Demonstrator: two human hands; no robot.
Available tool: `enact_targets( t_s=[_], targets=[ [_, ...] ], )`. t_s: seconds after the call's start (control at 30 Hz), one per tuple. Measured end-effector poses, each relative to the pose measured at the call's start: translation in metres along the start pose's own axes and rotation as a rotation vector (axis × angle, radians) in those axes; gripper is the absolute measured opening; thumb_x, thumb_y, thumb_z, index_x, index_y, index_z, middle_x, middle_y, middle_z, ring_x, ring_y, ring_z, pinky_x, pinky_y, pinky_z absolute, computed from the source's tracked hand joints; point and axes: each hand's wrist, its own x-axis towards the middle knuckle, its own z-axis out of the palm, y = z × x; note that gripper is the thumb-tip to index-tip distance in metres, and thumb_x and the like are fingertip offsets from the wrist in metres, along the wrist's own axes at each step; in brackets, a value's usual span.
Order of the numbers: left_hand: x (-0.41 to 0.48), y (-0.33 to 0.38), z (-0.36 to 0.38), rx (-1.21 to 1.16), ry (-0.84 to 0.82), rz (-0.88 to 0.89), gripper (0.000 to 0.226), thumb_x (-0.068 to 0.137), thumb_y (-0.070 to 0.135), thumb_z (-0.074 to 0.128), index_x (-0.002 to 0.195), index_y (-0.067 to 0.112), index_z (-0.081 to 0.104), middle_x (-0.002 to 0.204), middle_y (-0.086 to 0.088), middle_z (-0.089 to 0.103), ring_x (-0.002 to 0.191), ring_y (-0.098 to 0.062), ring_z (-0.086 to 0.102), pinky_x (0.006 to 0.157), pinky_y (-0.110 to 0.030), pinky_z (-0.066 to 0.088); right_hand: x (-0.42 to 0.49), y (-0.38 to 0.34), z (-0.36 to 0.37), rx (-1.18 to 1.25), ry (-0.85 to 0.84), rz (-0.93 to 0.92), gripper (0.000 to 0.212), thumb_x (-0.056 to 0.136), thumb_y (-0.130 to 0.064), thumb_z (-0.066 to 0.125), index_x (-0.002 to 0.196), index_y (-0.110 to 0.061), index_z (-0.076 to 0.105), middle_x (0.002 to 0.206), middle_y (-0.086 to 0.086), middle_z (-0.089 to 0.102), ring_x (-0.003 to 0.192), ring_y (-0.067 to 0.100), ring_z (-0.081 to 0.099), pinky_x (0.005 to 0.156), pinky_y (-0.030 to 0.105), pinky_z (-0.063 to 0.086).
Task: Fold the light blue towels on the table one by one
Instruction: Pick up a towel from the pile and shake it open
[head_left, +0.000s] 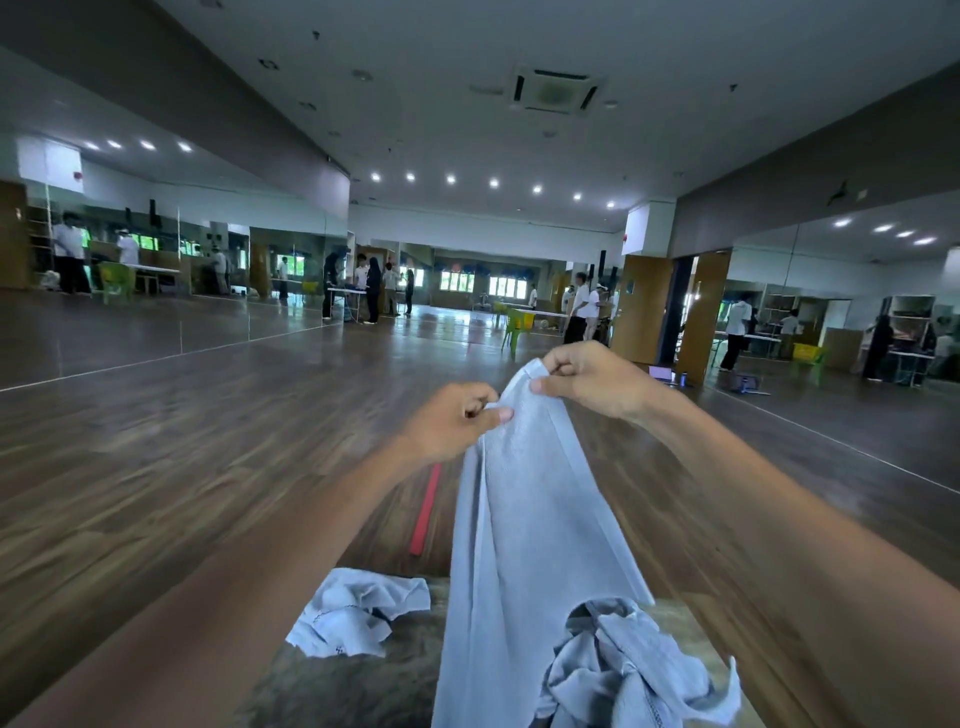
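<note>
A light blue towel (524, 519) hangs in the air in front of the person, held up by its top edge and falling in long vertical folds to the bottom of the view. The left hand (452, 421) pinches the edge between thumb and curled fingers, on the towel's left side. The right hand (592, 376) pinches the top corner the same way, a little higher and just beside the left hand, so the upper edge is bunched narrow between them. Both forearms reach forward from the lower corners.

Below, a second towel (358, 613) lies crumpled on the tabletop (363, 686), to the left of the hanging one. A third towel (639, 670), also crumpled, sits to the right, its folds overlapping the lower right of the hanging cloth.

Beyond the tabletop a red strip (427, 509) lies on the wooden floor (208, 441). Far back in the hall stand green chairs (519, 322) and several people (582, 312)
</note>
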Motion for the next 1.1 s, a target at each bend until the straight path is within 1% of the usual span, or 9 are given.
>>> enact_targets(
  t_s=[0.17,0.27,0.37,0.53,0.63,0.7,0.77,0.9,1.1],
  targets=[
    [0.003,0.003,-0.009,-0.053,0.123,0.030,0.015,0.091,0.021,0.061,0.085,0.008,0.064,0.082,-0.020,0.067,0.071,-0.019,0.056,0.067,-0.028,0.040,-0.009,0.015,0.016,0.104,-0.085,0.075,0.019,0.086,-0.013,0.067,0.099,0.001,0.066,0.102,0.015,0.071,0.088,0.017,0.066,0.093,0.039,0.049],
    [0.001,0.006,-0.010,-0.034,0.039,0.019,0.017,0.091,0.018,0.061,0.093,0.002,0.063,0.082,-0.025,0.065,0.066,-0.020,0.051,0.060,-0.025,0.035,-0.014,0.021,0.029,0.176,-0.080,0.076,0.017,0.086,-0.012,0.067,0.096,0.001,0.067,0.103,0.021,0.069,0.086,0.017,0.063,0.088,0.036,0.048],
    [0.000,0.005,-0.010,-0.060,0.012,0.026,0.020,0.088,0.021,0.065,0.091,0.001,0.065,0.075,-0.030,0.059,0.062,-0.019,0.043,0.058,-0.028,0.030,-0.013,0.017,0.023,0.225,0.040,0.044,0.008,0.085,-0.015,0.068,0.078,-0.012,0.066,0.082,0.010,0.069,0.074,0.011,0.058,0.076,0.025,0.045],
    [0.003,0.015,-0.013,-0.059,0.098,0.094,0.017,0.091,0.022,0.060,0.087,0.006,0.065,0.066,-0.023,0.055,0.057,-0.017,0.043,0.054,-0.024,0.031,-0.017,0.020,0.035,0.307,-0.110,0.089,0.016,0.086,-0.020,0.067,0.096,-0.008,0.070,0.104,0.005,0.072,0.098,0.018,0.067,0.094,0.030,0.049],
    [0.004,0.019,-0.016,-0.059,0.149,0.072,0.021,0.095,0.020,0.055,0.092,0.000,0.060,0.065,-0.009,0.054,0.054,-0.008,0.043,0.052,-0.016,0.032,-0.025,0.029,0.050,0.219,-0.183,0.130,0.013,0.086,-0.022,0.066,0.079,-0.012,0.066,0.085,0.005,0.072,0.084,0.015,0.065,0.091,0.032,0.046],
    [0.004,0.020,-0.019,-0.073,0.153,0.035,0.019,0.095,0.018,0.054,0.095,0.000,0.058,0.065,-0.007,0.054,0.050,-0.002,0.042,0.051,-0.013,0.032,-0.027,0.031,0.050,0.275,-0.127,0.126,0.016,0.089,-0.015,0.062,0.072,-0.013,0.060,0.080,0.007,0.068,0.078,0.015,0.061,0.081,0.028,0.046],
    [0.004,0.019,-0.021,-0.093,0.122,0.016,0.013,0.094,0.017,0.057,0.100,0.006,0.060,0.081,-0.016,0.066,0.065,-0.009,0.056,0.064,-0.023,0.042,-0.025,0.029,0.043,0.331,0.002,0.111,0.018,0.090,-0.009,0.058,0.073,-0.013,0.057,0.080,0.008,0.065,0.076,0.016,0.059,0.074,0.028,0.044],
    [0.004,0.021,-0.027,-0.105,0.086,-0.007,0.016,0.090,0.023,0.063,0.099,0.012,0.069,0.097,-0.014,0.071,0.083,-0.021,0.064,0.078,-0.036,0.048,-0.022,0.015,0.025,0.316,0.146,0.078,0.009,0.092,-0.019,0.058,0.084,-0.013,0.058,0.087,0.010,0.063,0.080,0.016,0.057,0.078,0.031,0.043],
    [0.008,0.033,-0.042,-0.058,0.131,0.015,0.017,0.091,0.031,0.060,0.082,0.020,0.068,0.083,-0.017,0.060,0.078,-0.017,0.051,0.073,-0.030,0.036,-0.041,0.028,0.042,0.273,-0.160,0.105,0.014,0.083,-0.010,0.070,0.084,0.001,0.062,0.078,0.008,0.059,0.072,0.013,0.051,0.068,0.022,0.040]
  ],
)
